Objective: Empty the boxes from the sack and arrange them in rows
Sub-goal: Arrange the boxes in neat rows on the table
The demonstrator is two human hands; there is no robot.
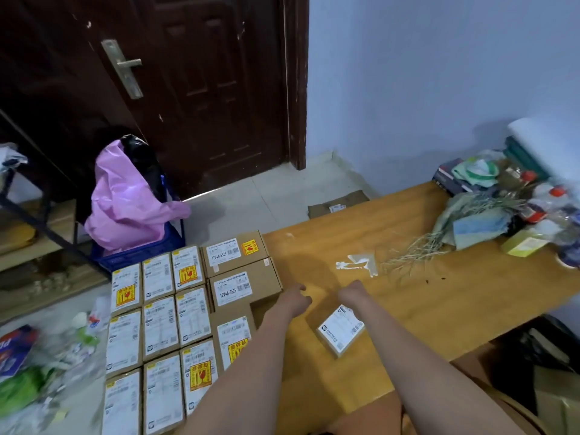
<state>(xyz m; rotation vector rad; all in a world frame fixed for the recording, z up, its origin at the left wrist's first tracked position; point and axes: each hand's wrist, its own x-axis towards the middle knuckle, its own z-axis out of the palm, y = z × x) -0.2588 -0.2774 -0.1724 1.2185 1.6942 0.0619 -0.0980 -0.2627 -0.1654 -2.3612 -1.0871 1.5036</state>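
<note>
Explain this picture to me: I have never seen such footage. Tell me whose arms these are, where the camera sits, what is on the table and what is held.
There is no machine here. A person wears one camera on the head, looking forward and down, so the two bare arms are their own. The left hand and right hand reach over a wooden table; their fingers look loosely curled, and neither holds anything. Labelled cardboard boxes lie in rows at the left. One small white box lies apart, near the right forearm. Clutter is piled at the far right.
</note>
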